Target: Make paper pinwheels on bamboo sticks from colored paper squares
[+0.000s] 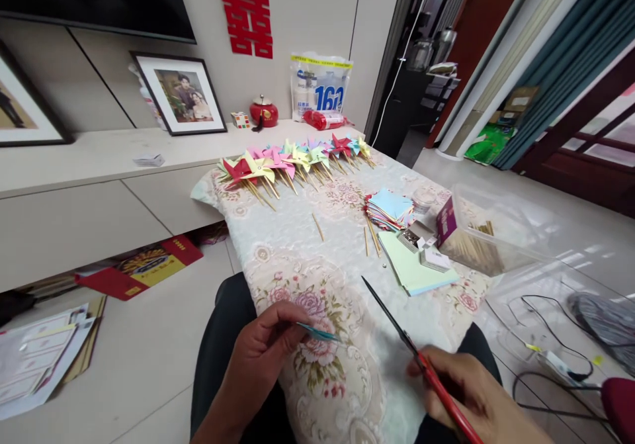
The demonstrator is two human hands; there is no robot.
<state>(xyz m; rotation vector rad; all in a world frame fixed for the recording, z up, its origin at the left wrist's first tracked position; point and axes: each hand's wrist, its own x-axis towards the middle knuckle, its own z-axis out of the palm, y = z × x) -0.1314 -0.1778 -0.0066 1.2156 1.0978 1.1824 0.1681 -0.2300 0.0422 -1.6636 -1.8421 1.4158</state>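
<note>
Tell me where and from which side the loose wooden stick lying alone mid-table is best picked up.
Pinch the wooden stick at its middle, from above, fingers across its width. It lies flat on the tablecloth, thin and straight, clear of the pinwheels, so nothing blocks either long side; its ends probably offer less hold.

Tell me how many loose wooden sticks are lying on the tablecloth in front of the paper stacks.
3, as far as shows: one stick alone mid-cloth, one thin stick left of the green paper stack, and one stick right beside it. More may lie hidden under the papers.
</note>
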